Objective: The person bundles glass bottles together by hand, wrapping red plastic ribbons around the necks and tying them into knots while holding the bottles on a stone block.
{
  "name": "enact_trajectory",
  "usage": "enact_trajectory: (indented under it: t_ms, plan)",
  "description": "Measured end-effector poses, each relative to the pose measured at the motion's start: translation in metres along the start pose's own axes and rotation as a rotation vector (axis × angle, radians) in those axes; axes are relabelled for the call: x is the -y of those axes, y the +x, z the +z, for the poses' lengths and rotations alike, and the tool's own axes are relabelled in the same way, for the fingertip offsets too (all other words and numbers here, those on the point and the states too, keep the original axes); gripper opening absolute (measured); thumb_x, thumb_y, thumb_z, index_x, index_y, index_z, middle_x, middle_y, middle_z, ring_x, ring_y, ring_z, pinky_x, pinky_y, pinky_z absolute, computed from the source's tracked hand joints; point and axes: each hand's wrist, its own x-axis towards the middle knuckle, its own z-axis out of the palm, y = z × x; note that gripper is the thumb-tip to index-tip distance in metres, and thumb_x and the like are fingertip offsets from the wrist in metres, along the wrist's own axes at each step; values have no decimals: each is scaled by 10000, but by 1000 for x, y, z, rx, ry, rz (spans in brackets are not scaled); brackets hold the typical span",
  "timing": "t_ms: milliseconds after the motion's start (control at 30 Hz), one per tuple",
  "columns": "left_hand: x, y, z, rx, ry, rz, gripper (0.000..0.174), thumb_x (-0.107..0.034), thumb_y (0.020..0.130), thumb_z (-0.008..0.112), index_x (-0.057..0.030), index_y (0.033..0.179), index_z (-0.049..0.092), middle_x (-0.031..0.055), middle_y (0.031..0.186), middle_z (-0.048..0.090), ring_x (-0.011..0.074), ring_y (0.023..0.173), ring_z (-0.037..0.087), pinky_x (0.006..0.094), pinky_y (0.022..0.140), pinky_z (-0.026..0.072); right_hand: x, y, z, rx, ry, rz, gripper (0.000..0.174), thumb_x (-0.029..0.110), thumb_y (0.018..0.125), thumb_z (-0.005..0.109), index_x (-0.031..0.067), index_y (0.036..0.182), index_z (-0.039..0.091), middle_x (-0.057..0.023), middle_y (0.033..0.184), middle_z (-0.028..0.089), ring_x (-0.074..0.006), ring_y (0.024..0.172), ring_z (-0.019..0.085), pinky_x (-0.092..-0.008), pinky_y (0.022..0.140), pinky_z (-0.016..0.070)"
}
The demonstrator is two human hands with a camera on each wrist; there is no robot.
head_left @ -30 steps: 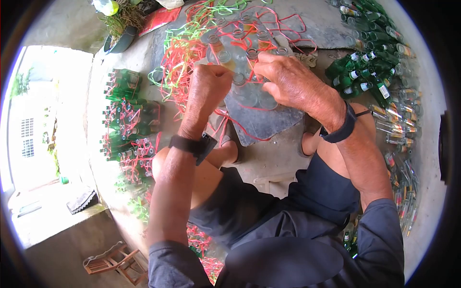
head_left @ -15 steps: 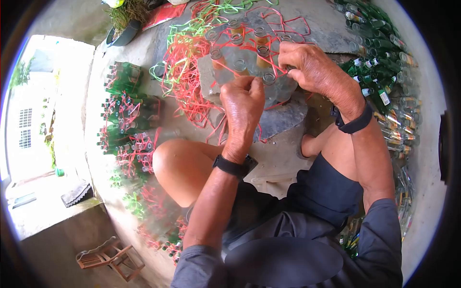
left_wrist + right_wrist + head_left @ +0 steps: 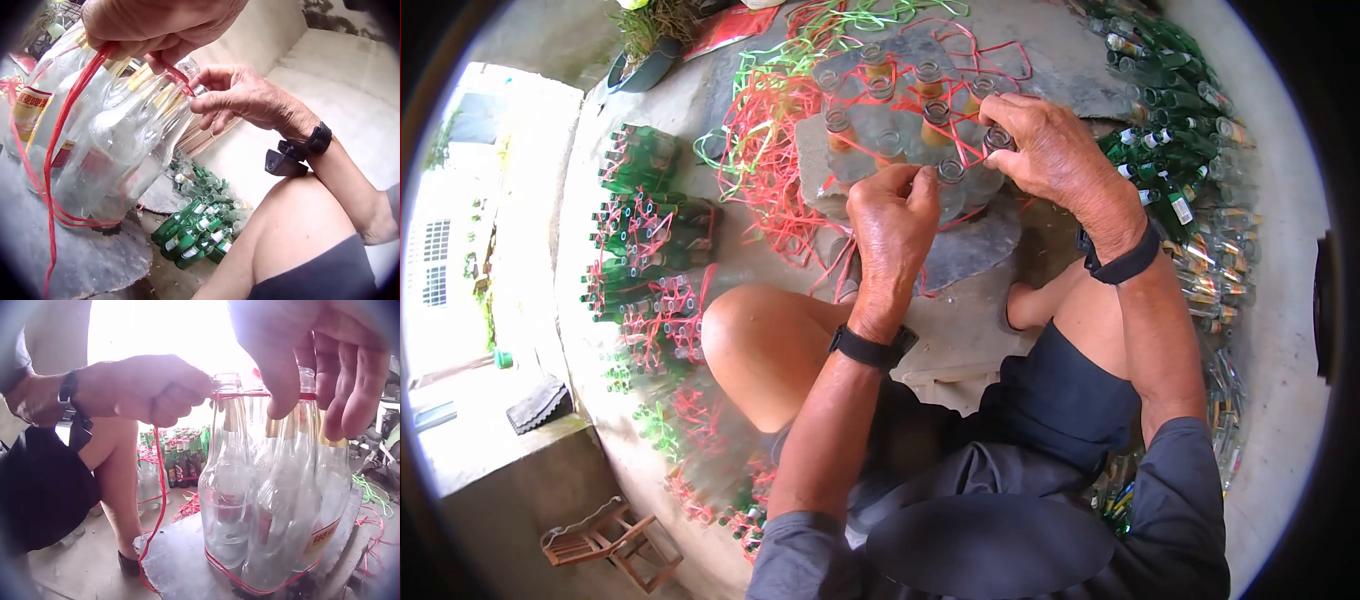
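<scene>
Clear glass bottles [image 3: 936,116] stand upright in a cluster, with red plastic string [image 3: 250,395] running round their necks and a second loop low round their bodies. My left hand [image 3: 895,215] grips the string at the near side of the cluster, fingers curled tight. A loose red tail [image 3: 59,131] hangs down from that hand. My right hand [image 3: 1060,155] has its thumb and fingers about the neck of a bottle [image 3: 998,138] at the right edge, the thumb against the string there. In the right wrist view its other fingers hang beside the necks.
The cluster stands on a grey slab [image 3: 970,255]. Left of it lies a tangled heap of red and green string [image 3: 770,150]. Tied green bottles [image 3: 640,160] stand along the left; loose green bottles [image 3: 1170,195] and clear ones lie along the right wall. A wooden chair [image 3: 615,540] is at lower left.
My left hand has moved from the cluster's left to its near side, holding the string. My right hand has shifted to the neck at the right edge. The head view has shifted slightly.
</scene>
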Motion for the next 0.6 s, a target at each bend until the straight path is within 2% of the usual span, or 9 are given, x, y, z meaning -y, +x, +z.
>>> enact_trajectory:
  t_ms: [167, 233, 600]
  plan:
    - [-3, -1, 1, -5, -2, -26, 220, -136, 926, 752, 83, 940, 771, 167, 701, 730, 157, 602, 658, 339, 615, 530, -1, 0, 2, 29, -28, -19, 340, 99, 808, 793, 26, 1085, 610, -162, 1031, 664, -422, 1017, 658, -500, 845, 535]
    - [-4, -1, 2, -18, 3, -25, 219, -136, 927, 752, 83, 939, 771, 163, 696, 729, 153, 598, 652, 336, 611, 528, -3, 1, 4, -37, -10, -91, 295, 104, 826, 801, 48, 1044, 611, -140, 1008, 686, -422, 987, 690, -523, 814, 552]
    - [-12, -10, 26, -150, -82, 17, 189, -111, 962, 734, 69, 914, 767, 91, 629, 669, 95, 576, 578, 310, 566, 484, -21, 17, -3, -19, 6, -187, 296, 77, 820, 792, 40, 1064, 628, -162, 1020, 668, -434, 1007, 674, -516, 832, 552]
